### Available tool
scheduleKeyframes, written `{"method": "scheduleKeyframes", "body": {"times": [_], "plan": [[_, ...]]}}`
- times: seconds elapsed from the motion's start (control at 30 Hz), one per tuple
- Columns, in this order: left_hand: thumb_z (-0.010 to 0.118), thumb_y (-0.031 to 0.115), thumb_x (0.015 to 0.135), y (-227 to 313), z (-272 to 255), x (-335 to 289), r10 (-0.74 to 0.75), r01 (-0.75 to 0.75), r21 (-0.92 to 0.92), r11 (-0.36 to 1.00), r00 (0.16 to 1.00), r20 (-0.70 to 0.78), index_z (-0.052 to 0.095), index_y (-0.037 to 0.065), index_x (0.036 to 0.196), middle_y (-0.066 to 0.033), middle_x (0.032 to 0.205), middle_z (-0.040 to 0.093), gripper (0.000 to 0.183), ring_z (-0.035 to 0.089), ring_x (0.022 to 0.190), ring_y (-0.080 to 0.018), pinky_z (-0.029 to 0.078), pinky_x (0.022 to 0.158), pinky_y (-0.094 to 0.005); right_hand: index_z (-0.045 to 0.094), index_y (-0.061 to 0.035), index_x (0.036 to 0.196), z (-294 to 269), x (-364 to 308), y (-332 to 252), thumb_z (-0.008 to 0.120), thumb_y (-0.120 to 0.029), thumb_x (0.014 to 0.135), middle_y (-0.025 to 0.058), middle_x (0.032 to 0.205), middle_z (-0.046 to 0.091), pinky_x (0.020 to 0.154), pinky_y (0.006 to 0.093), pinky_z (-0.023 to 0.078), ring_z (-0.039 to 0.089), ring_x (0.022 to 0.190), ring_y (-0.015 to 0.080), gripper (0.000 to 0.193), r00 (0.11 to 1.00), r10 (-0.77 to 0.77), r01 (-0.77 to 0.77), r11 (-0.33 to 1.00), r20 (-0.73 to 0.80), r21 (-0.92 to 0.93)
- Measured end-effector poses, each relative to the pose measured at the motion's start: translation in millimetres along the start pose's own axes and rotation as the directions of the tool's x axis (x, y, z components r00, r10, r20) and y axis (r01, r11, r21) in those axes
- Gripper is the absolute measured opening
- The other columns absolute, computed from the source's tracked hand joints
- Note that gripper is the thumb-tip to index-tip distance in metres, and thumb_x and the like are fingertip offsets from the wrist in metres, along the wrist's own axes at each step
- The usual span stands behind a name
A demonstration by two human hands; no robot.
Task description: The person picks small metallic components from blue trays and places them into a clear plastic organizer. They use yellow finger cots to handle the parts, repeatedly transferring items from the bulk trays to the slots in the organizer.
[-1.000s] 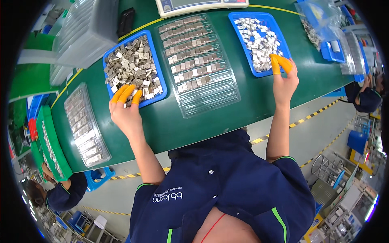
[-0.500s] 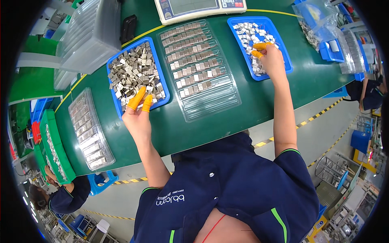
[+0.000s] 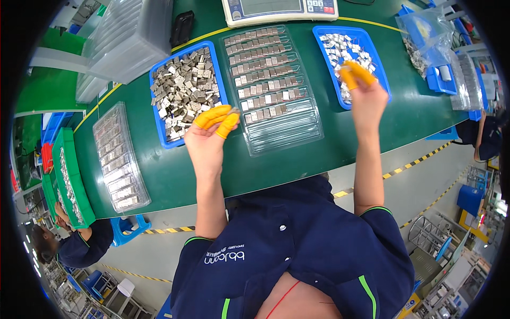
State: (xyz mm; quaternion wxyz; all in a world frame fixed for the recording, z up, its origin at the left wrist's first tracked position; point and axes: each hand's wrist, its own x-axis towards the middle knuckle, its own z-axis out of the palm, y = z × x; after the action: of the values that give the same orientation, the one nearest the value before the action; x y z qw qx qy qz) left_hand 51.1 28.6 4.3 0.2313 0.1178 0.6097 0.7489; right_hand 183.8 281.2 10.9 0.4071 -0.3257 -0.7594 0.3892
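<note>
My left hand [image 3: 207,143], in yellow finger cots, pinches a small metal part [image 3: 234,110] between the left blue tray and the clear blister tray. Many small grey metal parts [image 3: 186,87] fill the left blue tray [image 3: 223,87]. The clear blister tray [image 3: 284,139] holds rows of such parts in its far slots, while its near slots show bare ridged plastic. My right hand [image 3: 367,101], also with yellow finger cots, is over the right blue tray [image 3: 383,85] of small white connectors [image 3: 340,48]. Its fingertips are together but blurred; anything between them cannot be made out.
A weighing scale [image 3: 276,11] stands at the far edge. Clear trays are stacked [image 3: 130,42] at far left beside a black holder [image 3: 182,29]. Another filled blister tray [image 3: 121,159] lies left. A co-worker [image 3: 79,247] sits by green bins [image 3: 74,181].
My left hand has come out of the left blue tray toward the blister tray with a metal part. My right hand has drawn slightly nearer to me. The whole view has shifted a little.
</note>
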Motion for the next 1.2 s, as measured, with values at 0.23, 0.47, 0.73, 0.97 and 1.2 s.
{"method": "scheduleKeyframes", "body": {"times": [0.23, 0.47, 0.73, 0.97, 1.2], "plan": [[0.065, -0.001, 0.079, -6.9, 27.6, -7.5, 0.000, 0.006, -0.065, 0.998, 0.996, 0.088, 0.061, -0.004, 0.106, -0.0116, 0.093, 0.066, 0.027, 0.064, 0.079, -0.0162, 0.051, 0.075, -0.0260, 0.065, -0.0020, 0.101, 28.0, -47.6, -38.1, 0.063, -0.004, 0.082, 0.0080, 0.097, 0.064, 0.079, 0.0273, 0.046, 0.058, 0.089, 0.0166, 0.020, 0.853, -0.043, -0.193, 0.901, 0.521, 0.389], [0.066, -0.001, 0.078, -8.7, 36.4, -14.6, -0.101, 0.116, -0.103, 0.988, 0.985, 0.139, 0.061, -0.005, 0.104, -0.0126, 0.096, 0.065, 0.027, 0.064, 0.083, -0.0168, 0.052, 0.076, -0.0271, 0.059, 0.0059, 0.100, 33.1, -65.8, -55.8, 0.063, 0.003, 0.080, 0.0112, 0.095, 0.064, 0.076, 0.0260, 0.052, 0.065, 0.081, 0.0178, 0.021, 0.785, 0.183, -0.534, 0.686, 0.593, 0.495], [0.067, -0.005, 0.075, -7.2, 33.1, -14.5, -0.114, 0.142, -0.094, 0.985, 0.961, 0.253, 0.064, -0.006, 0.098, -0.0123, 0.091, 0.066, 0.023, 0.064, 0.082, -0.0174, 0.052, 0.077, -0.0276, 0.061, 0.0055, 0.094, 30.2, -65.1, -45.7, 0.068, 0.003, 0.075, 0.0105, 0.091, 0.065, 0.076, 0.0262, 0.052, 0.064, 0.082, 0.0170, 0.020, 0.701, 0.196, -0.626, 0.630, 0.685, 0.460], [0.069, 0.001, 0.076, -9.5, 31.9, -18.5, -0.230, 0.289, -0.126, 0.949, 0.907, 0.354, 0.064, -0.005, 0.097, -0.0128, 0.085, 0.066, 0.023, 0.062, 0.069, -0.0160, 0.050, 0.065, -0.0249, 0.064, 0.0044, 0.091, 26.2, -72.9, -39.1, 0.070, 0.002, 0.073, 0.0085, 0.090, 0.065, 0.077, 0.0257, 0.050, 0.062, 0.082, 0.0142, 0.020, 0.579, 0.211, -0.748, 0.523, 0.787, 0.409], [0.065, 0.000, 0.080, -19.7, 52.3, -36.9, -0.205, 0.243, -0.238, 0.940, 0.963, 0.172, 0.061, -0.007, 0.105, -0.0130, 0.091, 0.065, 0.026, 0.063, 0.075, -0.0167, 0.051, 0.070, -0.0257, 0.068, -0.0019, 0.090, 21.3, -84.7, -45.6, 0.070, -0.001, 0.072, 0.0075, 0.089, 0.065, 0.078, 0.0280, 0.047, 0.060, 0.084, 0.0169, 0.017, 0.854, 0.080, -0.309, 0.873, 0.515, 0.377]]}}
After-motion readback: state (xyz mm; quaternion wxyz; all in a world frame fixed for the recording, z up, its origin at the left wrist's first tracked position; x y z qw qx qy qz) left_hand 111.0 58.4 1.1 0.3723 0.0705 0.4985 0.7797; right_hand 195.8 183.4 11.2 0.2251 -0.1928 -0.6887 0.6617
